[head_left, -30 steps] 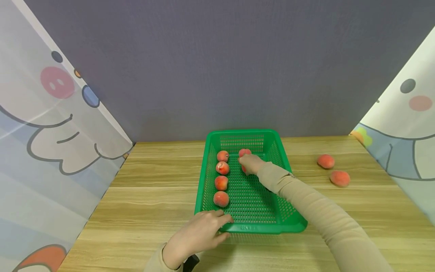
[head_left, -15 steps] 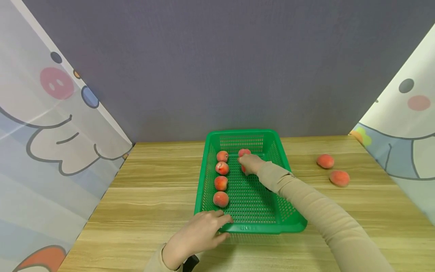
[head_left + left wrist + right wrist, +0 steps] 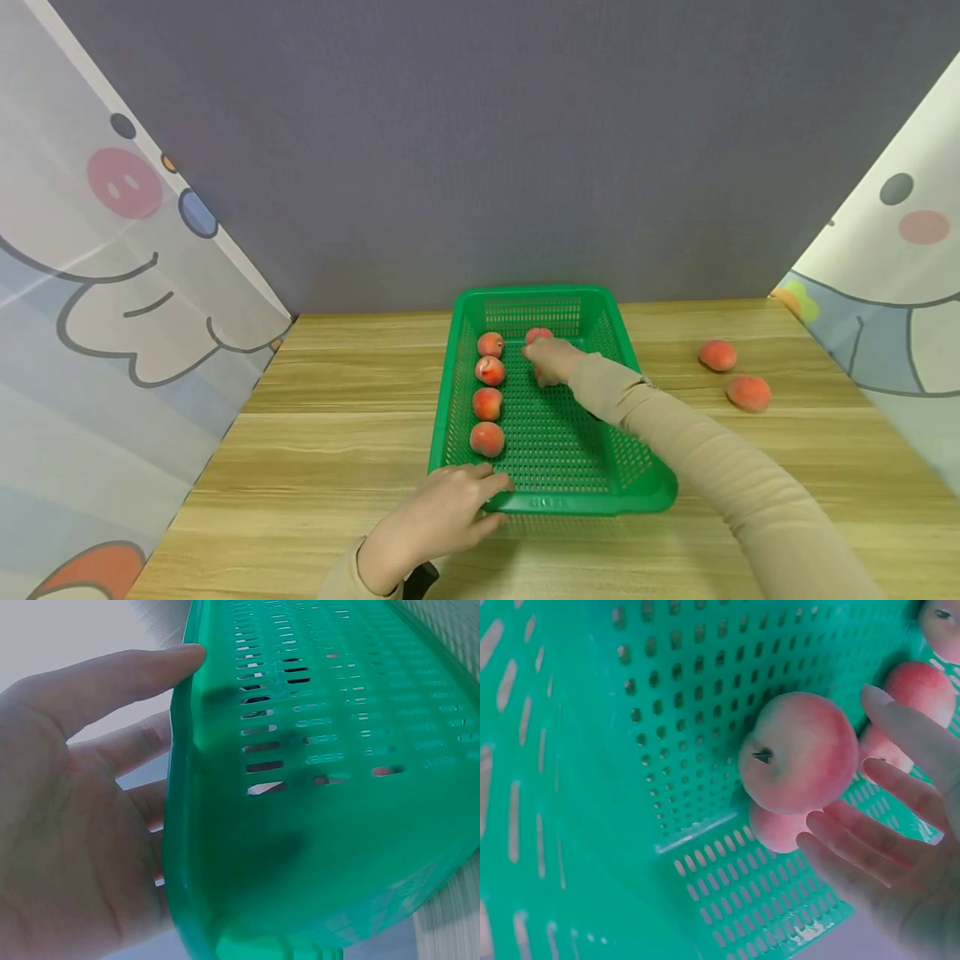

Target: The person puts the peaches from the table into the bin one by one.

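Observation:
A green perforated plastic basket (image 3: 573, 502) stands on the table in the head view. My left hand (image 3: 442, 508) grips its near-left rim; in the left wrist view, the thumb (image 3: 169, 666) lies on the rim and the fingers pass behind it. A column of several peaches (image 3: 488, 404) runs along the basket's left side. My right hand (image 3: 553, 360) reaches inside, by a peach (image 3: 538, 335) near the far wall. In the right wrist view its fingers are extended and spread beside a peach (image 3: 802, 750), with another peach (image 3: 778, 829) partly hidden behind. Whether the fingertips touch is unclear.
Two loose peaches, a farther peach (image 3: 717, 356) and a nearer peach (image 3: 748, 392), lie on the wooden table (image 3: 322, 433) right of the basket. A dark grey wall (image 3: 480, 150) rises behind it. Cartoon-printed curtains (image 3: 112, 275) hang at both sides.
Very little differs. My right forearm has shifted slightly to the right at its lower end, while its hand stays over the same spot. The left hand, basket and peaches keep their places.

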Demonstrator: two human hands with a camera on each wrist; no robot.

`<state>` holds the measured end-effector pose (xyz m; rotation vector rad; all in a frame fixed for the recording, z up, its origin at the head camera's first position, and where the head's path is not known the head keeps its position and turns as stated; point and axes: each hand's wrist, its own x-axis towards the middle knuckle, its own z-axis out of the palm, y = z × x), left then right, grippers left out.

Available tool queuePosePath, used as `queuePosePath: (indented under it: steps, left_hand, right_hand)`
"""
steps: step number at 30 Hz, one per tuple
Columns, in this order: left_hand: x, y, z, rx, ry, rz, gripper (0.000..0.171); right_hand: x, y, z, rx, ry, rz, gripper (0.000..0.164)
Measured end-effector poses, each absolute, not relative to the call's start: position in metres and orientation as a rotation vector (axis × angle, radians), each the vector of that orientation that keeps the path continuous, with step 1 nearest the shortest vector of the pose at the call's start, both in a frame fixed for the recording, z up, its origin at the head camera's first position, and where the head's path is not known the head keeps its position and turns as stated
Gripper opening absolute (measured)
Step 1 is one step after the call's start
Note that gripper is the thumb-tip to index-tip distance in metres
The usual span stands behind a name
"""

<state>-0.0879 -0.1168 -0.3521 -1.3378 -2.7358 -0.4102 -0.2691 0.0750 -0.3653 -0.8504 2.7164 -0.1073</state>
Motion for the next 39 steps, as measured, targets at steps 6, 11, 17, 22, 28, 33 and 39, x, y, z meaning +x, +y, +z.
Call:
queuePosePath:
  steps: [6,11,17,22,28,33,39]
  left_hand:
    - [-0.088,-0.116,-0.351,-1.336,-2.755,-0.417,0.021]
    - [-0.088,-0.116,-0.35,-1.334,-2.771,-0.416,0.021]
    - [-0.088,-0.116,-0.349,-1.337,-2.771,-0.426,0.021]
    - [-0.088,-0.116,-0.348,-1.335,-2.785,-0.424,0.02]
    - [-0.087,-0.116,-0.348,-1.33,-2.78,-0.407,0.02]
    - [-0.087,-0.116,-0.348,-1.33,-2.775,-0.408,0.02]
    - [-0.087,-0.116,-0.35,-1.335,-2.747,-0.41,0.021]
  right_hand:
    - [-0.267,0.075,-0.359,-0.845,2.698,-0.133,0.052]
    - [-0.262,0.077,-0.348,-0.843,2.705,-0.148,0.048]
    - [-0.253,0.082,-0.329,-0.873,2.741,-0.173,0.048]
    - [-0.249,0.083,-0.314,-0.884,2.757,-0.145,0.041]
    - [-0.247,0.087,-0.302,-0.853,2.77,-0.157,0.045]
    - [-0.245,0.096,-0.295,-0.877,2.806,-0.17,0.049]
    - [-0.243,0.108,-0.29,-0.893,2.855,-0.124,0.05]
